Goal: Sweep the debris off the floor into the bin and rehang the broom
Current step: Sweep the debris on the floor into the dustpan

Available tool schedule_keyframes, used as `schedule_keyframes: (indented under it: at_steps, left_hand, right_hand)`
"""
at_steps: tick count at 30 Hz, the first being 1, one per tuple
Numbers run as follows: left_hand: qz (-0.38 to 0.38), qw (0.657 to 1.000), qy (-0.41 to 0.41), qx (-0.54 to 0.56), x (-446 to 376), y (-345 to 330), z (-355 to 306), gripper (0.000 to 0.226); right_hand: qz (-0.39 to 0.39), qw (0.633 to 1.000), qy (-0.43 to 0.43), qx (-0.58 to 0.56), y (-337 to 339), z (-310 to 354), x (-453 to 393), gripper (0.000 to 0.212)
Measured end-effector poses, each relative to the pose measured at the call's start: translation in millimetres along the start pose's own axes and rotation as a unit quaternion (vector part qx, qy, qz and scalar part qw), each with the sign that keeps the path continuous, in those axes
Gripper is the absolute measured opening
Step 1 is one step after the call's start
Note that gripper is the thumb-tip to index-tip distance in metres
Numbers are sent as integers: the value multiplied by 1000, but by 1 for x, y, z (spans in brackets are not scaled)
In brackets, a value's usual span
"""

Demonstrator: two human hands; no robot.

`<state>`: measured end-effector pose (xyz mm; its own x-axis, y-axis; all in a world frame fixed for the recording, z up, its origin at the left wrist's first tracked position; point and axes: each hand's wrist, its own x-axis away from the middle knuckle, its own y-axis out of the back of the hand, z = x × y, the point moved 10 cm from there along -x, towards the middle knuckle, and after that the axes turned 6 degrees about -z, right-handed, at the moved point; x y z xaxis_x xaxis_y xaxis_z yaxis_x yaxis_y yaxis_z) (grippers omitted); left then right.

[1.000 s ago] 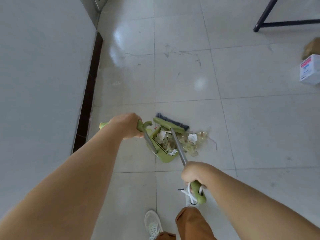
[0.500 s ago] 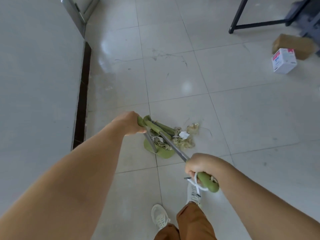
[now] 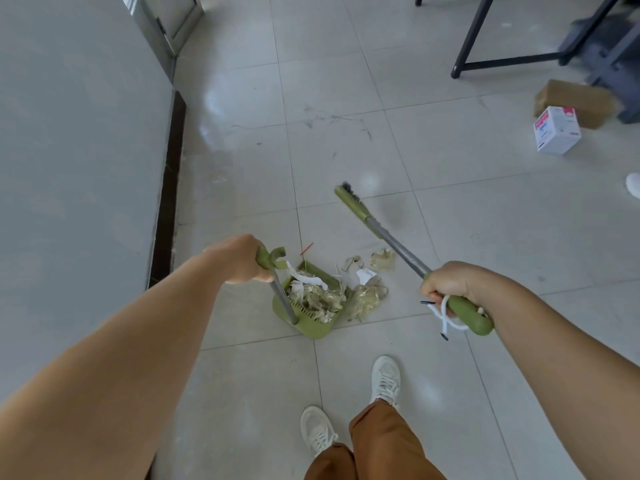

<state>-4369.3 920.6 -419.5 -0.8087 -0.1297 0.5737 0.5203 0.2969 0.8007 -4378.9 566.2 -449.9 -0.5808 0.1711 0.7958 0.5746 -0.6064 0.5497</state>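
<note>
While the left hand [image 3: 242,259] wraps its fingers tight around the dustpan handle [image 3: 268,258], it props the dustpan [image 3: 308,311] on the floor [image 3: 346,98], open side toward the debris [image 3: 367,292], likely to catch the next stroke. Part of the pile sits inside; scraps lie just beside the lip. The right hand [image 3: 450,284] fists the broom [image 3: 381,233] near its green end, head raised beyond the scraps, seemingly poised to pull them in.
</note>
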Motion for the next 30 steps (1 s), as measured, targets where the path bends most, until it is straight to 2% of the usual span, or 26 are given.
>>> schedule_keyframes:
  at_steps: [6, 10, 12, 16, 20, 23, 26, 30]
  left_hand:
    - [19, 1000, -2, -15, 8, -11, 3, 30]
    - [26, 1000, -4, -13, 6, -19, 1, 29]
    - [31, 999, -3, -12, 2, -22, 0, 29]
    - [39, 999, -1, -12, -4, -28, -1, 28]
    - [46, 999, -4, -13, -6, -34, -1, 29]
    - [40, 999, -8, -12, -5, -34, -1, 28]
    - [34, 999, -10, -11, -4, -33, -1, 28]
    - [28, 999, -10, -11, 2, -34, 5, 29]
  right_hand:
    - [18, 999, -28, 31, -12, -20, -23, 25]
    - [68, 995, -57, 56, -46, -27, -24, 27]
    - [66, 996, -30, 48, -66, -15, -23, 31]
    - [114, 993, 10, 20, -115, 5, -9, 30]
    - [177, 980, -7, 88, -157, 11, 12, 16]
    - [202, 977, 9, 74, -179, 23, 34, 9]
    - [219, 974, 21, 55, -181, 27, 49, 11]
    - [179, 981, 41, 59, -133, 31, 51, 17]
